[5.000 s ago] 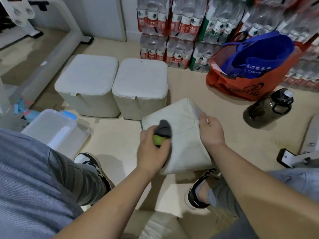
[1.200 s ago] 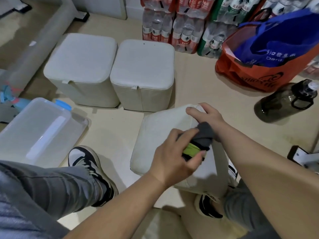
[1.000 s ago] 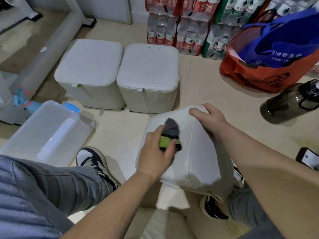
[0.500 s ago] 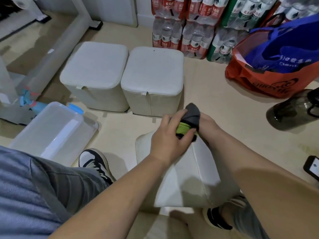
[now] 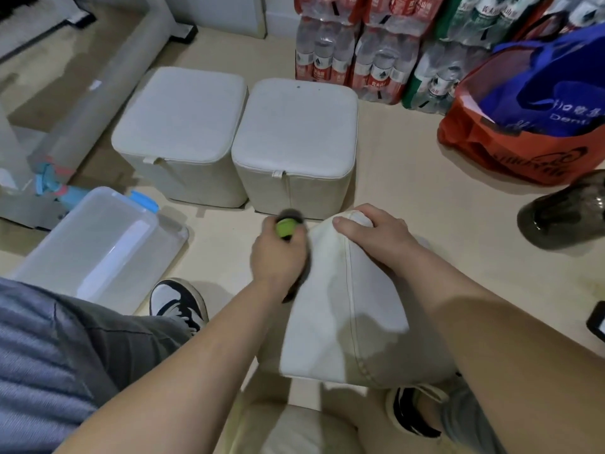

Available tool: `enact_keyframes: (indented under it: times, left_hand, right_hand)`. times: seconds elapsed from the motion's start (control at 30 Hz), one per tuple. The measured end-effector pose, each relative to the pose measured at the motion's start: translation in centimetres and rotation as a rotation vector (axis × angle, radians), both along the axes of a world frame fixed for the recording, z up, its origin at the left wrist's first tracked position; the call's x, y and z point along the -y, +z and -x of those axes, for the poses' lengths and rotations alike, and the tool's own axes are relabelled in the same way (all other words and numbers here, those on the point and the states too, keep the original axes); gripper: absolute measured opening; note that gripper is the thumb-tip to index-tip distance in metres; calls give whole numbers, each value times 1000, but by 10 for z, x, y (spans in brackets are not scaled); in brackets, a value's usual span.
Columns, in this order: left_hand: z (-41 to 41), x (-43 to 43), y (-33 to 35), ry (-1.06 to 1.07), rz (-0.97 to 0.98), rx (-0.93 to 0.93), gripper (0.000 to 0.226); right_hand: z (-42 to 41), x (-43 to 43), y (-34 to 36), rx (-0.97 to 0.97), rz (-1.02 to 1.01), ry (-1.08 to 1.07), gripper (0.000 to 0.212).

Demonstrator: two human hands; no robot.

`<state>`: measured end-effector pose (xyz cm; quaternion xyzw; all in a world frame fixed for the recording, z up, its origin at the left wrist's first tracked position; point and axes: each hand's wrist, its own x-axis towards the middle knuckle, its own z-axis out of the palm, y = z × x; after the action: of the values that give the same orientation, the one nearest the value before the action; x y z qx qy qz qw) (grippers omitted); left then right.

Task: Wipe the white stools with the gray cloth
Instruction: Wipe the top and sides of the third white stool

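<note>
A white stool (image 5: 347,309) lies tipped between my knees, one side facing up. My right hand (image 5: 376,234) grips its far top corner. My left hand (image 5: 278,257) is closed around the gray cloth (image 5: 289,217), which has a green patch, and presses it against the stool's left face near the far edge. Two more white stools stand upright side by side on the floor behind: one (image 5: 183,126) on the left and one (image 5: 294,136) on the right.
A clear plastic box (image 5: 98,244) lies at the left by my shoe (image 5: 178,303). Packs of bottled water (image 5: 353,54) line the back wall. An orange bag (image 5: 510,149) with a blue bag inside and a dark jug (image 5: 566,214) sit at right.
My left hand has slid the cloth from the stool's top face over to its left side. My right hand has stayed on the far corner, and the stool has turned slightly.
</note>
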<state>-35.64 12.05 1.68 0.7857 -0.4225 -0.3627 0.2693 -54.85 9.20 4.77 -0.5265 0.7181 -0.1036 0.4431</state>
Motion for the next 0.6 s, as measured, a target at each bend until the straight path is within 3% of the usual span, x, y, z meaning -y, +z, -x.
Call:
enact_keyframes:
  times: [0.07,0.13,0.2,0.37,0.5,0.6]
  left_hand:
    - [30,1,28,-118,128,-87,33]
    - [42,1,37,-255,208,-152,41]
    - [29,1,22,-321,235,-104,52]
    - [-33,-21,-22,-90,-56,119,59]
    - [-27,-49,-5,8,-129,37,51]
    - [1,-76,35,55,-79,-152,37]
  right_hand:
    - [3,-2,-5,-21,32,-30,63]
    - [11,-3,-9,20,64,-74,55]
    - [17,-3,-10,79,43,-114,43]
    - [16,-4,-7,99,-2,-126,49]
    - [7,4,-5,73,14,-124,49]
    - [5,11,-11,98,30,-187,54]
